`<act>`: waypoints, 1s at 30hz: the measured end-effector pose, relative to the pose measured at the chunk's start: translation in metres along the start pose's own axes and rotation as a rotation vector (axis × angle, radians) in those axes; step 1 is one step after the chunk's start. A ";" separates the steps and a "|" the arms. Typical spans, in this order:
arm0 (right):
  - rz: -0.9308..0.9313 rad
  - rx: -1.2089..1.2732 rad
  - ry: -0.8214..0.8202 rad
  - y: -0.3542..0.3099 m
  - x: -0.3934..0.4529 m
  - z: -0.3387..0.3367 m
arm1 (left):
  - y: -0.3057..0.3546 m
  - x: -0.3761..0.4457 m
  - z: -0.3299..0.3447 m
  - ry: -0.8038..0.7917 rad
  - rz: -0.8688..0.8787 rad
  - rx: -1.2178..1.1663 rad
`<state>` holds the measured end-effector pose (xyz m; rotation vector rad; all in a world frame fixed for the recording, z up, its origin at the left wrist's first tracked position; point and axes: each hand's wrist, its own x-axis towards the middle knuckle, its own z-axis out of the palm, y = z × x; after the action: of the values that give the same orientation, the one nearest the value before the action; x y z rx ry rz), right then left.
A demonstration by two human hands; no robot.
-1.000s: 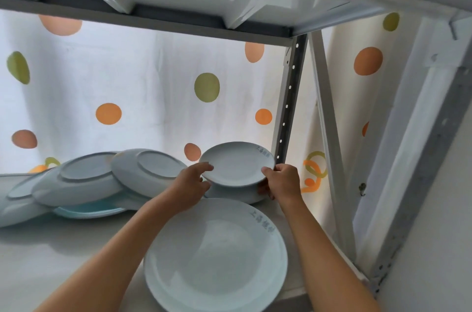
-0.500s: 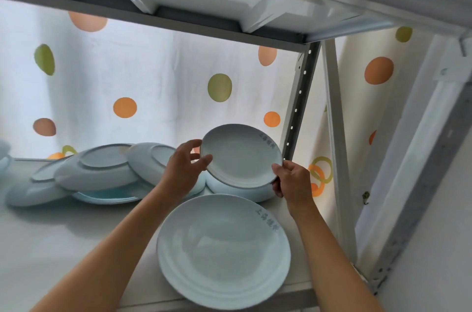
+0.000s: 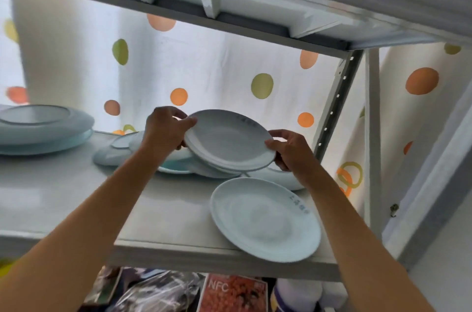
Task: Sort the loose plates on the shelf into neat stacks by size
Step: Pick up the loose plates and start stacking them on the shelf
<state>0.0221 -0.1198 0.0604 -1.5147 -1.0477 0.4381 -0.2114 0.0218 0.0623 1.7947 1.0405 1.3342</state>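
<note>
Small plate [image 3: 228,139] now lifted higher off far pile, tilted, carried in air. Left hand [image 3: 164,128] pinches left rim, right hand [image 3: 288,148] pinches right rim. Step: moving small plate to matching stack. Next: level it, lower gently, clear of large plate [image 3: 265,218] near right on shelf [image 3: 76,196].
</note>
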 end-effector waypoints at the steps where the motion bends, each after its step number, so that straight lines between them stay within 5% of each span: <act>1: -0.001 -0.028 -0.047 -0.005 -0.002 0.011 | -0.002 0.000 -0.018 -0.027 -0.017 0.046; 10: 0.038 -0.660 -0.479 -0.025 -0.022 0.105 | -0.043 -0.017 -0.127 -0.207 -0.241 0.340; 21: 0.079 -0.816 -0.758 -0.034 -0.037 0.168 | -0.071 -0.035 -0.181 -0.278 -0.345 0.607; 30: 0.090 -0.902 -0.775 -0.021 -0.043 0.193 | -0.100 -0.040 -0.170 -0.262 -0.355 0.882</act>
<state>-0.1566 -0.0422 0.0200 -2.2608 -1.9573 0.6949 -0.4030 0.0407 0.0029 2.1444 1.8572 0.4006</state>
